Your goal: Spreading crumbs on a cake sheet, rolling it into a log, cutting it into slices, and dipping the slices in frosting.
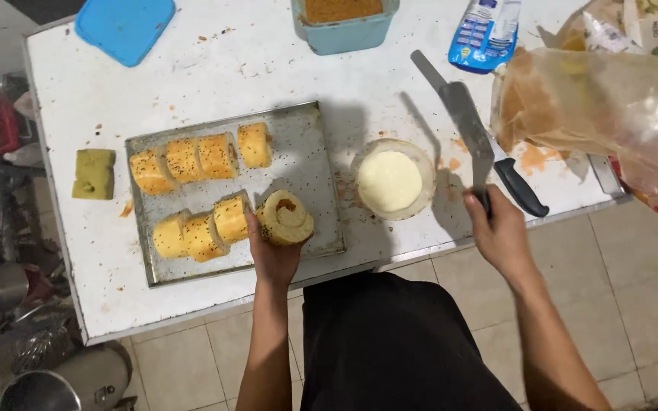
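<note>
My left hand [270, 247] grips a cut piece of rolled cake [286, 216], its spiral face turned up, over the near right part of a metal baking tray [310, 160]. Several more roll pieces [192, 157] lie in two rows on the tray. My right hand [499, 228] holds a long metal spatula [458, 110] by its handle, blade raised and pointing away. A clear bowl of pale cream [390, 180] stands between my hands.
A black-handled knife [521, 186] lies by my right hand. A large clear plastic bag [611, 106] sits at the right. A blue lid [125, 27], a teal tub of crumbs [344, 21], a blue packet [486, 34] and a green sponge [94, 173] rest on the white table [222, 68].
</note>
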